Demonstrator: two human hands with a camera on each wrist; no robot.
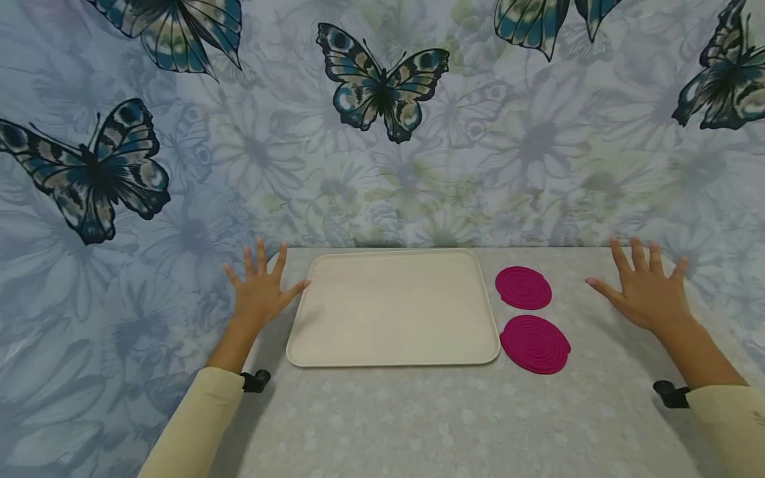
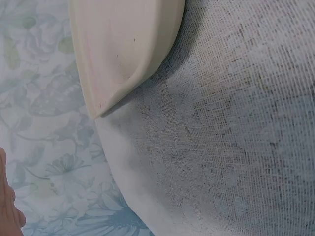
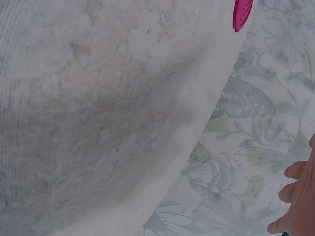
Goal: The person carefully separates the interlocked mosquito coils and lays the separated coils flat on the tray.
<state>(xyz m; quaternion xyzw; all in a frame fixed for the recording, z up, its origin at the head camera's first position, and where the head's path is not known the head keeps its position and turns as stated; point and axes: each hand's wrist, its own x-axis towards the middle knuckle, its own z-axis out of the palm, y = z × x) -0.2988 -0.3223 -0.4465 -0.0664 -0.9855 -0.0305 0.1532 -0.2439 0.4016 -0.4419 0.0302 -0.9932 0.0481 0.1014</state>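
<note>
A cream rectangular tray (image 1: 394, 309) with rounded corners lies on the table in the head view. My left hand (image 1: 258, 292) is spread with straight fingers just left of it, the thumb tip overlapping the tray's upper left edge in this view. Two round magenta coasters (image 1: 523, 287) with spiral rings lie right of the tray, one behind the other; the nearer coaster (image 1: 535, 344) is right at the tray's edge. Well to their right, my right hand (image 1: 651, 292) is held with fingers spread, holding nothing. The left wrist view shows a tray corner (image 2: 123, 59) close up.
The table (image 1: 418, 425) has a pale, patterned cloth and ends at a wall (image 1: 257, 153) printed with flowers and butterflies. Dark straps (image 1: 255, 381) sit at both wrists, below cream sleeves. In the right wrist view, part of a coaster (image 3: 242, 14) shows near the table's edge.
</note>
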